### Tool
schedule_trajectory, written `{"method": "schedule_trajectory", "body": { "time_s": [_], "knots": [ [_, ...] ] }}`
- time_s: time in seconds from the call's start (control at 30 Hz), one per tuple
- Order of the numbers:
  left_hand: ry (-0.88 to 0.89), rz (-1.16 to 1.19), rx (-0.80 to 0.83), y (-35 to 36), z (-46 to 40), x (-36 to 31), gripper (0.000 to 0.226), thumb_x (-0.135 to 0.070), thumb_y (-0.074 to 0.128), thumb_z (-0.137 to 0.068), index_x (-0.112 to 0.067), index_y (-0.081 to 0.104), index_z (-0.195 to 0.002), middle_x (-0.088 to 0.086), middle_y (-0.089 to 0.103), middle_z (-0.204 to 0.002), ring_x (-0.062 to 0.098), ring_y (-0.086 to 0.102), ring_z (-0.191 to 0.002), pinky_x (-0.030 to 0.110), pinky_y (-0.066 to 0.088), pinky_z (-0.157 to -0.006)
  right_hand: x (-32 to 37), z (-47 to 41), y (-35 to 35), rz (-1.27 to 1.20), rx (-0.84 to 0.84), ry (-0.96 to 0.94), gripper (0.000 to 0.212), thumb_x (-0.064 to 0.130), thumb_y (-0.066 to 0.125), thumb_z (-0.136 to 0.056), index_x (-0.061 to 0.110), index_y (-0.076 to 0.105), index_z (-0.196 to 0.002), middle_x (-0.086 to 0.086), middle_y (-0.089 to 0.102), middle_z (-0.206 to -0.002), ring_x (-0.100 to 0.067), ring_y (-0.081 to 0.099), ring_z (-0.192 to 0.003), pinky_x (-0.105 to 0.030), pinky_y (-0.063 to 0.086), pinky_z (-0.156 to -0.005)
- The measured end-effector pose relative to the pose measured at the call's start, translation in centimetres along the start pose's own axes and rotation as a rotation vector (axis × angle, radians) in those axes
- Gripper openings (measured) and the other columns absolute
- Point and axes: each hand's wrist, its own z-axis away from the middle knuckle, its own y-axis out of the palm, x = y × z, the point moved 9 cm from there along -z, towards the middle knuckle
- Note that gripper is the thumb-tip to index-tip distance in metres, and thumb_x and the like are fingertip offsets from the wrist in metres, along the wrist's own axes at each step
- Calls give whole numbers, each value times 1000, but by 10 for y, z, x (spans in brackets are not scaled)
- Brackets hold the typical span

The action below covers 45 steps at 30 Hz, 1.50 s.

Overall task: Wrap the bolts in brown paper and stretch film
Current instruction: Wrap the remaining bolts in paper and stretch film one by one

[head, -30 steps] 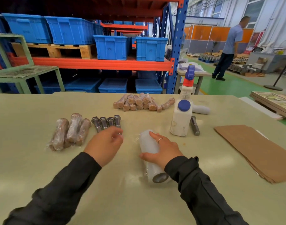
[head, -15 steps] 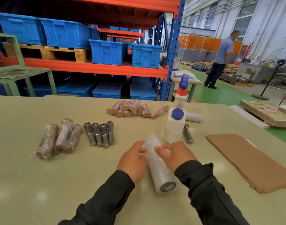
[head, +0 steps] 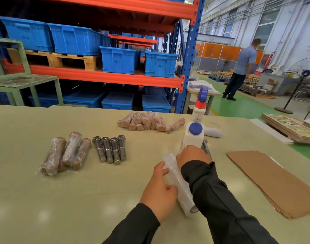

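Note:
A clear stretch film roll (head: 179,185) lies on the table in front of me. My left hand (head: 159,189) holds its near side, thumb and fingers curled against it. My right hand (head: 192,154) grips the roll's far end from above. Several bare steel bolts (head: 109,149) lie side by side left of centre. A bundle of three bolts wrapped in brown paper and film (head: 66,154) sits further left. A stack of brown paper sheets (head: 273,180) lies at the right. Another bare bolt (head: 206,147) shows behind my right hand.
A pile of several wrapped bolts (head: 149,121) lies at the back. A white bottle with a blue cap (head: 193,136) and a spray bottle (head: 200,106) stand behind my right hand. Shelving with blue bins lies beyond the table. A person (head: 242,67) stands far right.
My left hand left the bare bolts and came to the film roll. My right hand slid up to the roll's far end. The roll turned slightly on the table.

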Motion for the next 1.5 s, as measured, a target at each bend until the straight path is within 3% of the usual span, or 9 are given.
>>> {"method": "schedule_trajectory", "body": {
  "time_s": [0.27,0.43,0.53,0.7,0.93,1.07,1.2,1.37,1.5],
  "knots": [
    [-316,383,-128,0,-13,18,70,-35,51,-93,-15,12,-147,14,36,-143,32,45,-122,41,42,-100,-19,12,5,-717,104,65,20,12,40,-93,12,57,-84,-10,67,-87,-29,66,-82,-41,53,-84],
    [-314,625,-62,3,-5,16,69,-44,71,-70,-8,50,-125,14,64,-114,29,63,-99,43,50,-91,-8,36,-2,-1083,158,5,22,9,38,-95,13,51,-77,-5,59,-73,-17,59,-61,-39,57,-61],
    [-285,796,-82,-4,1,15,56,-37,75,-53,-7,64,-99,16,71,-97,32,67,-90,44,53,-84,-10,40,-17,-1011,31,-44,24,11,35,-96,16,46,-75,0,54,-67,-9,53,-48,-20,47,-41],
    [-227,870,-154,-25,11,15,46,-31,72,-61,-11,62,-101,11,68,-96,24,65,-83,33,53,-61,-21,39,-35,-587,-207,-153,11,17,32,-99,17,37,-89,0,48,-70,-14,44,-61,-27,32,-61],
    [-405,1297,123,-24,35,19,61,-33,73,-57,4,63,-105,20,64,-91,31,64,-64,41,57,-58,-59,22,-14,-412,-6,-45,9,16,34,-98,17,41,-92,-9,54,-83,-25,48,-76,-26,34,-68],
    [-437,1450,201,-27,42,19,52,-33,76,-56,16,69,-69,25,67,-69,36,65,-52,48,54,-46,-71,21,-6,-549,68,3,14,15,34,-97,16,47,-91,-8,55,-81,-21,46,-67,-28,39,-67],
    [-400,1360,141,-30,38,29,61,-48,69,-56,-5,64,-98,17,66,-75,31,66,-65,50,55,-74,-74,19,-14,-581,90,-1,16,17,34,-98,15,48,-91,-2,51,-70,-13,43,-57,-25,40,-56],
    [-438,1250,165,-34,42,38,54,-46,71,-55,-3,71,-88,17,65,-79,31,65,-62,46,56,-64,-79,17,-28,-463,27,-43,14,19,33,-99,16,46,-94,-6,51,-71,-19,45,-59,-33,47,-67],
    [-441,1359,148,-37,40,41,64,-40,61,-65,3,60,-112,22,63,-110,33,65,-81,48,54,-69,-91,11,-24,-348,45,-23,13,17,33,-99,15,46,-97,-7,50,-71,-24,48,-69,-37,49,-76]
  ]
}}
